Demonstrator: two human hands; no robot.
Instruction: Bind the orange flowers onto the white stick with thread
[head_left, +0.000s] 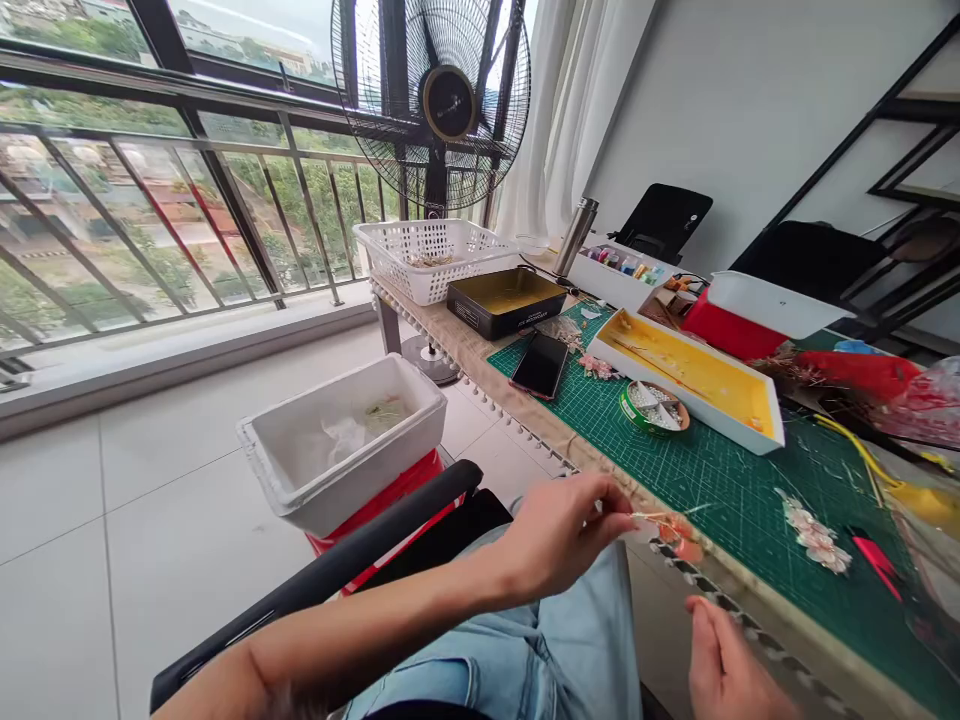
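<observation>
My left hand (574, 530) is closed in a pinch over my lap, by the table's front edge. Its fingertips hold the thin stem of an orange-pink artificial flower (681, 538), whose petals look translucent. A fine pale strand runs off to the right of it. Lower right, my right hand (731, 660) has thumb and finger pressed together, apart from the flower. Whether anything is between them is too small to make out. On the green cutting mat (739, 490) lie a pale pink flower cluster (816, 535) and a tool with a pink handle (876, 565).
A round tin of beads (654, 410), a phone (540, 365) and a white tray with yellow lining (686, 375) are on the mat. Behind stand a black box (506, 318) and a white basket (435, 275). A white foam bin (345, 490) is left of the chair armrest (315, 590).
</observation>
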